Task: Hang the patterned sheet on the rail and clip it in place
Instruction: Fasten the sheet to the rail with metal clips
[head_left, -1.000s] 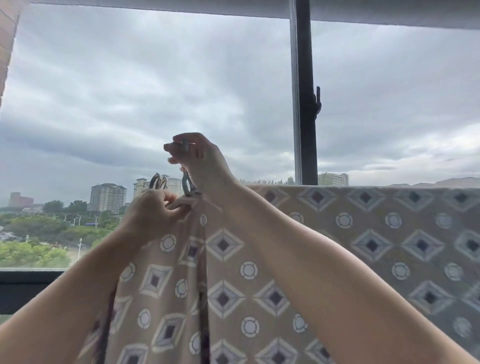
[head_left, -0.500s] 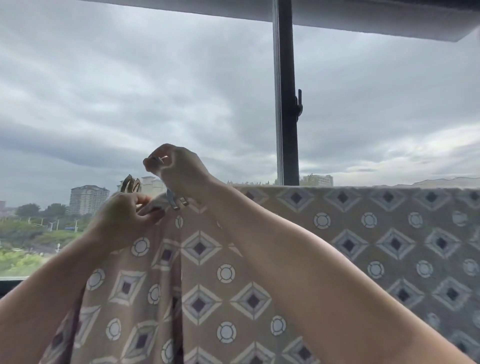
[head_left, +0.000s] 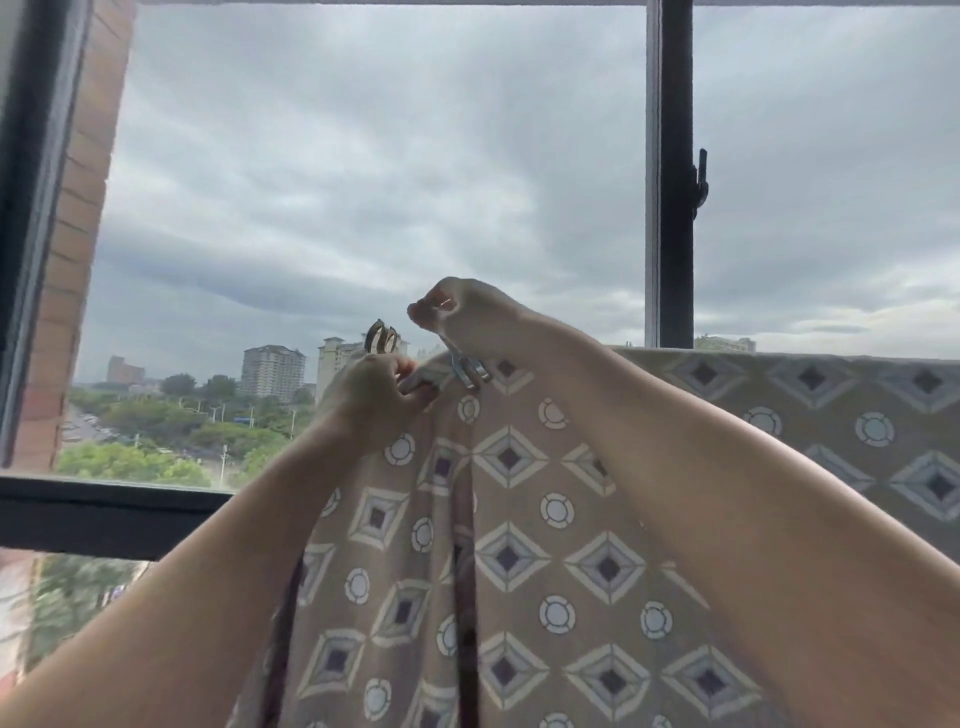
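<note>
Since half a second ago my view has swung left: the dark window post (head_left: 669, 208) now stands well to the right, and a brick wall (head_left: 78, 208) has come in at the left edge. Both hands sit further right in the view than before, and the clip (head_left: 467, 371) has come down from just over the fabric to lie across the top edge of the patterned sheet (head_left: 519, 519).

My right hand (head_left: 470, 319) is clenched, knuckles up, squeezing the handles of that clip between thumb and fingers. Whether the clip has bitten onto the cloth, I cannot tell.

My left hand (head_left: 371, 397) is curled just beside it, touching the gathered left end of the sheet's top edge. It grips spare clips (head_left: 381, 338), whose metal loops stick up above the fist.

The sheet hangs draped over the rail, which it hides, running from my hands off to the right edge of the view and falling below my forearms.
</note>
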